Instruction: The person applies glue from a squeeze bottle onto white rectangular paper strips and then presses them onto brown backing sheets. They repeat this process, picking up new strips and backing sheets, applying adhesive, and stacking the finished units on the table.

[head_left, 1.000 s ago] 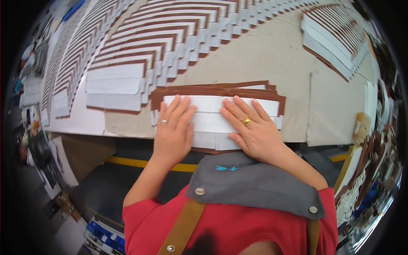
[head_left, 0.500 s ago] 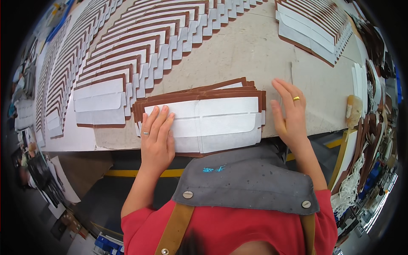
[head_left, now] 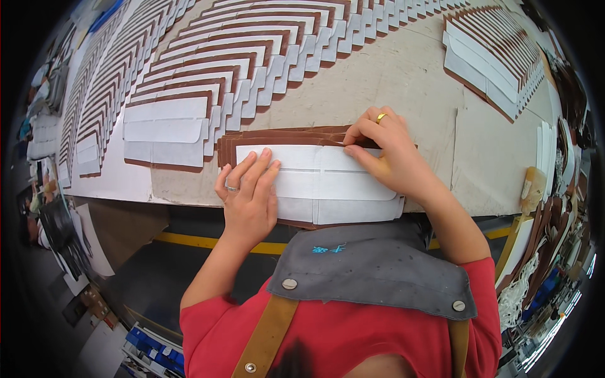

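A small stack of brown, leather-like pieces lies in front of me at the table's near edge. Its top piece, a brown piece with white backing panels, faces up, a fold line across its middle. My left hand rests on the left end of that piece, its fingers stretched out and apart. At the far edge, right of the middle, my right hand pinches the piece between thumb and fingers. The palm and wrist of that hand cover its upper right corner.
Long overlapping rows of similar brown-and-white pieces spread over the far left of the table. Another fanned row lies at the far right. Brown strips and white cords hang beyond the right edge, near a yellowish block.
My right hand has come in from the right and closed its fingertips at the top piece's far edge. My left hand stays on the left end. The whole view has shifted slightly.
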### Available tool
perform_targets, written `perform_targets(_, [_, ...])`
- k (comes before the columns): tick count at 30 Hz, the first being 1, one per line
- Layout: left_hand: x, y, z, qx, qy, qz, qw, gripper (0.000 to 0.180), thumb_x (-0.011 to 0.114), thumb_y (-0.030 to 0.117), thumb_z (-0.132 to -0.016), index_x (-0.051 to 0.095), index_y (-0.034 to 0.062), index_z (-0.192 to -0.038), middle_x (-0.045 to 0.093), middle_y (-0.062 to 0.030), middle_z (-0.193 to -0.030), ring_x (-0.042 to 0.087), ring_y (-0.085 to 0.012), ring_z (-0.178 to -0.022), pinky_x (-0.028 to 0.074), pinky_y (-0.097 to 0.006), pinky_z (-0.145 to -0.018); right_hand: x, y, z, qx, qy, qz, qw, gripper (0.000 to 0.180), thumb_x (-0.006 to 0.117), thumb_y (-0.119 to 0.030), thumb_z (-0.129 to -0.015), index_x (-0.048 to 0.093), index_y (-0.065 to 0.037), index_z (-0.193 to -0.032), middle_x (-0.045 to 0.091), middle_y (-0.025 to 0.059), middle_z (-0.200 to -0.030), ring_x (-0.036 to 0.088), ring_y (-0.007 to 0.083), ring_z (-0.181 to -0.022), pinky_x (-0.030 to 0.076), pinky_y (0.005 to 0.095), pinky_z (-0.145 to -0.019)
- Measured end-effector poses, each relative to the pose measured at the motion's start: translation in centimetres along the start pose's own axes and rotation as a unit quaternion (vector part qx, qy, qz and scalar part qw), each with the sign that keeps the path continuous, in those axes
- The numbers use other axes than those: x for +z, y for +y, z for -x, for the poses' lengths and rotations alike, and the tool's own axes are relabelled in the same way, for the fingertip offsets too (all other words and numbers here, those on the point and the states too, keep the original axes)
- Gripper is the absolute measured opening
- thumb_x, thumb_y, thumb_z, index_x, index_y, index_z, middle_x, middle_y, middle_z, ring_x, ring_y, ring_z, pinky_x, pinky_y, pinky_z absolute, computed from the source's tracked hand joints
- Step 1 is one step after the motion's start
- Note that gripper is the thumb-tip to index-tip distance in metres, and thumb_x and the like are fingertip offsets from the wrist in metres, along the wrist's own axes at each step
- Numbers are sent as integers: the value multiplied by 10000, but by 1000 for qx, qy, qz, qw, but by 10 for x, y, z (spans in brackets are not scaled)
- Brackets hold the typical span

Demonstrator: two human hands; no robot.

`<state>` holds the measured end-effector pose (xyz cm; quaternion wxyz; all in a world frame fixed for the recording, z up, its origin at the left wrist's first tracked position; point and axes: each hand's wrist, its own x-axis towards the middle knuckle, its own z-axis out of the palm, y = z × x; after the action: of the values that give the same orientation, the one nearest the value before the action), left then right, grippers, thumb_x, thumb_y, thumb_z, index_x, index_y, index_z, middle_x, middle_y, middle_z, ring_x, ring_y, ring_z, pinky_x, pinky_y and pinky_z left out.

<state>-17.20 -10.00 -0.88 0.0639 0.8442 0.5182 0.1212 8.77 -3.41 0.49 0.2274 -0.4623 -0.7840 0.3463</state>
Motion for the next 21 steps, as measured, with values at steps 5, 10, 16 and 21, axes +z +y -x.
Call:
perform_targets(5, [1,-4,0,-84,96,68,989,474,519,120,-843,403,46,-1297,391,-151,-1352,369,-272,-1212,189,-424,-1023,0,-7,2,-41,36,27,998,87,609,-60,-780,547,-91,-832,536,21,-839,467,205,-853,316,323,-793])
perform_targets(10, [-8,-10,-7,-227,120,226,940,520,529,117,-875,325,21,-1344,475,-119,-1210,429,-207,-1023,283,-352,-937,-8,-13,7,-59,40,15,997,94,600,-45,-785,535,-80,-843,542,28,-806,501,203,-800,326,323,-780])
perform_targets(16, [-17,-10,-25,-237,94,471,845,517,511,-32,-858,333,35,-1339,537,-38,-1024,473,-87,-887,356,-200,-790,-35,-13,23,-17,36,-29,999,137,639,-81,-778,541,-69,-874,581,47,-832,536,208,-791,365,320,-782])
perform_targets(21, [-16,-1,-78,-185,147,555,797,434,472,-6,-886,369,46,-1305,541,-59,-1008,501,-107,-925,381,-246,-855,-83,25,58,160,-116,-67,978,178,669,-124,-782,558,-43,-896,605,78,-863,546,182,-783,423,265,-751])
